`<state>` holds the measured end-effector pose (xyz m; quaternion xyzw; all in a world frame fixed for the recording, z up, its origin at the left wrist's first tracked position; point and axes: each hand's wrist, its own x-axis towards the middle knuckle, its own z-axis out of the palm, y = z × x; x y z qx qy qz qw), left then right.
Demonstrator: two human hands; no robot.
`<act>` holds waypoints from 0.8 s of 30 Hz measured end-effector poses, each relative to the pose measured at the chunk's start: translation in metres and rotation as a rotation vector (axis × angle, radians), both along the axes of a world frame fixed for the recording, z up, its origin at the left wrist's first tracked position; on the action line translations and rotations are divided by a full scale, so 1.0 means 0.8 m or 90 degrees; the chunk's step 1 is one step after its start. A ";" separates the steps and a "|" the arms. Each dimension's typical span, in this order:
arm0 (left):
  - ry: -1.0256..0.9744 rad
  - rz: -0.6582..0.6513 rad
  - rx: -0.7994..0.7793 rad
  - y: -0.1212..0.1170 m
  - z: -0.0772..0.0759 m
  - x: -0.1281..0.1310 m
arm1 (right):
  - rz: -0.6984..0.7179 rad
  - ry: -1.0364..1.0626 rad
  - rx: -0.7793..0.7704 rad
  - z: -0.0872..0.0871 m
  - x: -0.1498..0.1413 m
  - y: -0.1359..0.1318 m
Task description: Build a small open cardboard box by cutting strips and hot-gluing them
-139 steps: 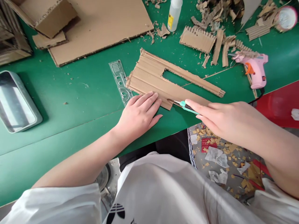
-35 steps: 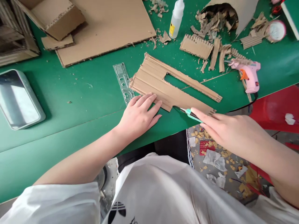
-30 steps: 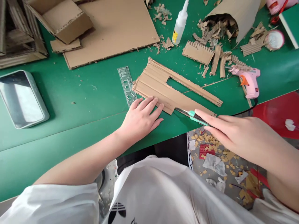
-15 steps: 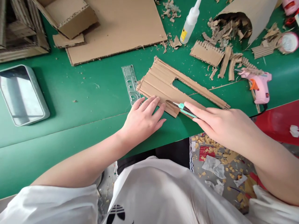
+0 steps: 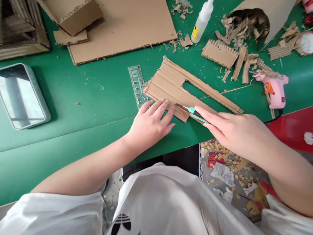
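Note:
A cut piece of cardboard [image 5: 168, 81] with a long slot in it lies slanted on the green table. My left hand [image 5: 151, 122] rests flat on its near left edge, fingers spread and pressing down. In my right hand [image 5: 230, 127] is a utility knife [image 5: 197, 115] with a mint and black handle; its blade lies against the cardboard just right of my left fingertips. The blade's exact contact with the board is hard to make out. A clear plastic ruler [image 5: 137, 85] sits partly beneath the cardboard's left corner and my left fingers.
A phone [image 5: 23, 96] lies at the left. Behind are a large cardboard sheet [image 5: 127, 29], a small cardboard box [image 5: 81, 18] and a glue bottle [image 5: 202, 23]. Cardboard scraps [image 5: 220, 54] and a pink glue gun [image 5: 276, 89] with a cord are at the right.
The whole view has shifted slightly. Both hands, the knife and the cardboard keep nearly the same places relative to each other.

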<state>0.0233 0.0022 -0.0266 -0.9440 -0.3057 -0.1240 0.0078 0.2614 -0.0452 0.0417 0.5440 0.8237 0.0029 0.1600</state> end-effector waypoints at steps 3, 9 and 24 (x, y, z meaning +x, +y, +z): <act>-0.003 -0.001 0.006 0.000 0.000 0.000 | -0.010 -0.014 -0.005 -0.001 -0.004 -0.001; 0.000 -0.001 -0.006 0.000 0.000 0.000 | -0.013 -0.052 -0.035 0.004 -0.012 -0.001; 0.012 0.011 -0.051 0.000 0.001 -0.001 | 0.037 -0.130 -0.065 0.017 -0.016 0.007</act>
